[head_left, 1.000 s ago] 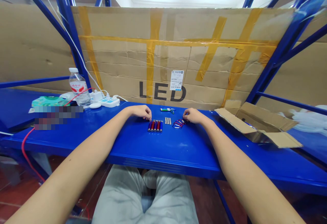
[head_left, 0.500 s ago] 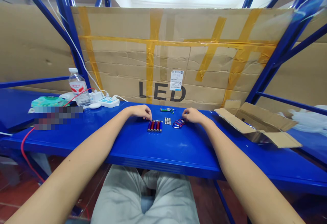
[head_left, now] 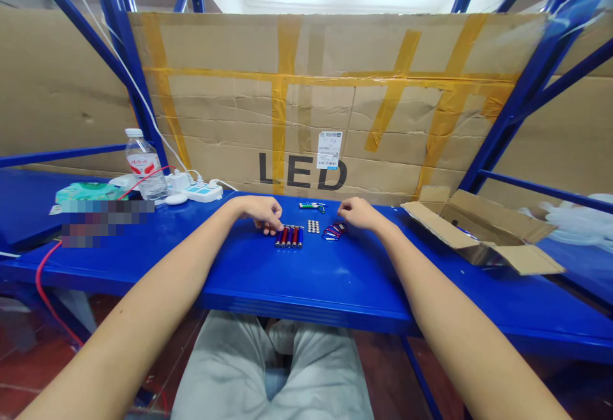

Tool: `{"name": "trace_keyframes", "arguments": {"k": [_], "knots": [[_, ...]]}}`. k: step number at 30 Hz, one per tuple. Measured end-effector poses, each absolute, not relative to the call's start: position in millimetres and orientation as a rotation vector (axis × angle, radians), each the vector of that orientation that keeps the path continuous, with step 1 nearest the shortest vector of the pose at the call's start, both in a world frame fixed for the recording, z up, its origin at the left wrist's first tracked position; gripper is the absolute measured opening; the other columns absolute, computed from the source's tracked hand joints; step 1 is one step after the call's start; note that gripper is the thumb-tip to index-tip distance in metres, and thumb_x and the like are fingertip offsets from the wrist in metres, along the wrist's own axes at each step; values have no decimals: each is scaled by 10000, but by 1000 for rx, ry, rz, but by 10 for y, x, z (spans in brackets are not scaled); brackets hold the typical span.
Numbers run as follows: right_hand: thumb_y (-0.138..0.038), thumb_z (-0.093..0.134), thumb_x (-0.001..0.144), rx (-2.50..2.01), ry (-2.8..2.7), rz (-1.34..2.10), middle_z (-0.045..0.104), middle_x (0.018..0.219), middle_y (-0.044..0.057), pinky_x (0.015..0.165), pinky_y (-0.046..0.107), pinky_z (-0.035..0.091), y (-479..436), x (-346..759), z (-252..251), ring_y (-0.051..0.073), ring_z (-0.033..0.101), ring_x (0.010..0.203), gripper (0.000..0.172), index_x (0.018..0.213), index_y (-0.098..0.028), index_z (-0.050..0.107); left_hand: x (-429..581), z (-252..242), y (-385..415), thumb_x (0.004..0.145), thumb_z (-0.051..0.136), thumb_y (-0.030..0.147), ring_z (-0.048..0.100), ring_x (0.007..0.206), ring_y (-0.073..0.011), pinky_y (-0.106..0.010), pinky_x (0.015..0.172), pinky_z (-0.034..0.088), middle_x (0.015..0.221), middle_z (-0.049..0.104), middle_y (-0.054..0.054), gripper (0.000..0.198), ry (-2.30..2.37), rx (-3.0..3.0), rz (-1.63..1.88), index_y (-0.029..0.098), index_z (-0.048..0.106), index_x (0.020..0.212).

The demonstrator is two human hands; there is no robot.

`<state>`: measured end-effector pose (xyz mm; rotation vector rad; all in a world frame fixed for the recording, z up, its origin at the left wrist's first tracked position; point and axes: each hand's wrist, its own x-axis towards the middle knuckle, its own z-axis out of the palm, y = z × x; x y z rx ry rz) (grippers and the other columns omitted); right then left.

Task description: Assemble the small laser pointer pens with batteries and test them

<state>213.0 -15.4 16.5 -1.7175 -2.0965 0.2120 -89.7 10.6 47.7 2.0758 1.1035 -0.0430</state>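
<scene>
A row of several small red and blue tubes [head_left: 289, 236] lies on the blue table [head_left: 306, 279]. Right of it sits a cluster of small silver discs [head_left: 313, 226], then a bunch of red and blue clip rings [head_left: 334, 230]. A green mini torch [head_left: 311, 205] lies behind them. My left hand [head_left: 262, 210] rests just left of the tubes with fingers curled, fingertips at the row's far left end. My right hand [head_left: 358, 213] rests curled beside the clip rings, fingertips touching them. What either hand pinches, if anything, is hidden.
An open cardboard box [head_left: 479, 232] sits at the right. At the left stand a water bottle [head_left: 142, 165], a white power strip [head_left: 198, 190] with cables, a green tissue pack [head_left: 86, 191]. A large taped cardboard sheet marked LED [head_left: 306, 101] forms the back wall between blue rack posts.
My left hand has slid slightly down and toward the tubes' left end. The camera has tilted a little. My right hand has barely moved.
</scene>
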Motion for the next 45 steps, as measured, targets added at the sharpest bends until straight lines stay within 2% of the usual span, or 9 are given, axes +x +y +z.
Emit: {"name": "trace_keyframes", "arguments": {"k": [7,13,37,45], "knots": [[-137,493,749,-1671,-2149,193,672,724,41,604,234,368,-175,2065,165,147,569,672,143,693,-160,623,-827,435,102,560,797,534,613,629,-169,-262,520,374,660,652,-23,489,1123,2100,-55,197,455,658],[-128,501,749,-1681,-2154,203,681,739,49,606,236,366,-180,2071,168,148,568,674,142,705,-158,632,-808,423,100,558,803,500,591,608,-163,-266,521,378,621,612,-10,480,1129,2135,-60,199,439,644],[-155,536,768,-1734,-2153,295,687,731,43,591,235,370,-231,2044,198,143,576,649,130,761,-157,666,-844,439,106,576,794,495,569,626,-152,-275,569,402,655,628,-12,437,1115,2133,-37,189,498,672],[-156,526,774,-1724,-2159,307,680,695,40,591,239,376,-242,2045,198,144,582,635,149,775,-155,676,-865,420,175,673,710,500,540,579,-125,-262,543,372,677,652,-21,375,1140,2224,76,182,511,680]]}}
